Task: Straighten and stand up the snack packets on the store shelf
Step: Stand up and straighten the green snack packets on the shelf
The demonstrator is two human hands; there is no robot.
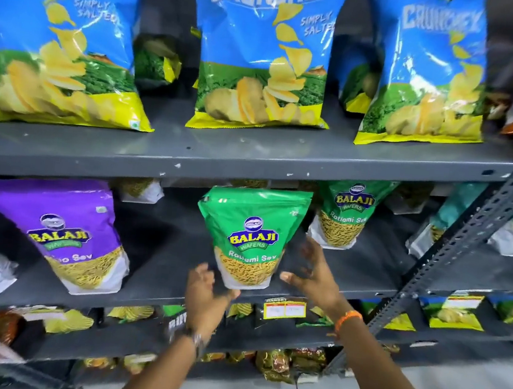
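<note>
A person is working at the middle shelf (pixel 160 288) of a grey metal rack, with the green Ratlami Sev pouch (pixel 252 236) standing near the centre of the frame, its base at the shelf's front edge. The left hand (pixel 206 296) is sitting at the pouch's lower left corner with its fingers spread and loose, and the right hand (pixel 312 271) is hovering just beside the lower right edge, also released; neither is gripping the pouch, though the left thumb may be brushing its base (motion blur is making that hard to judge).

The pouch is leaning slightly, its top tipped toward the left of the frame. To finish the step well, the person is probably best off pressing lightly on both lower sides at once, squaring the flat base on the shelf and turning the label straight forward, then letting go slowly so the top-heavy bag is not toppling.

Around it, a second green pouch (pixel 346 215) is standing further back at the right, and a purple Balaji pouch (pixel 64 234) is slumping at the left and seems to need attention next. Blue Crunchex bags (pixel 263 52) are lining the shelf above. The slotted upright post (pixel 451 259) at the right is limiting elbow room for the right arm.
</note>
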